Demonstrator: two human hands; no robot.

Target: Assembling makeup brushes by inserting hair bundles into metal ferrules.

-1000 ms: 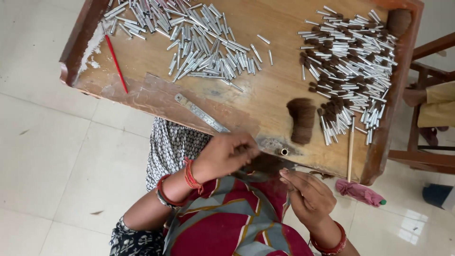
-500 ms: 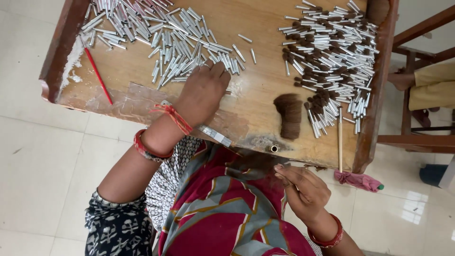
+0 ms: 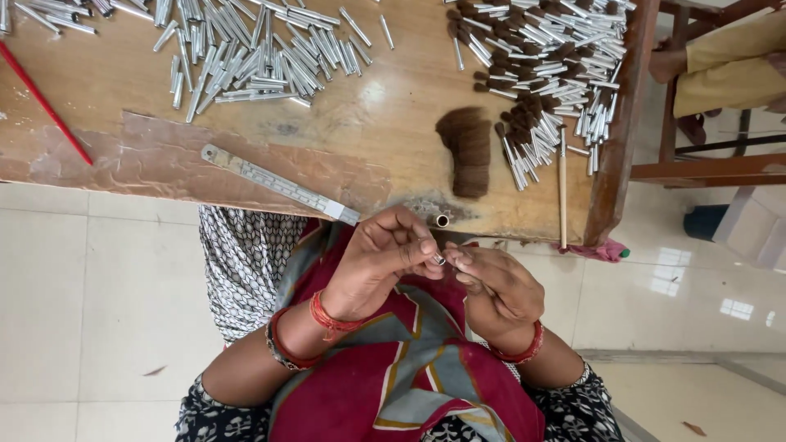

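A: Report grip status.

B: I see both hands meeting just below the near edge of the worn wooden worktable. My left hand has thumb and forefinger pinched closed on a small silver metal tube. The right hand meets it from the other side, fingertips closed against the same tube. How much of the tube each hand covers, I cannot tell; only its open end shows.

A: Location of the tube relative to the grip?

B: It sits at the contact point between the two hands, above the red patterned cloth over the lap.

A: Items around the grip?

B: Directly beyond the grip, a short brass-coloured ring rests at the table edge. Beyond that, slightly right, lies a dark brown tuft of bristle fibre. Beyond and to the left, a flat steel ruler lies at a slant. Further beyond on the left is a loose pile of empty silver tubes; further beyond on the right, a pile of silver tubes filled with brown bristle. A thin pale wooden stick lies right of the tuft. A red pencil lies far left.
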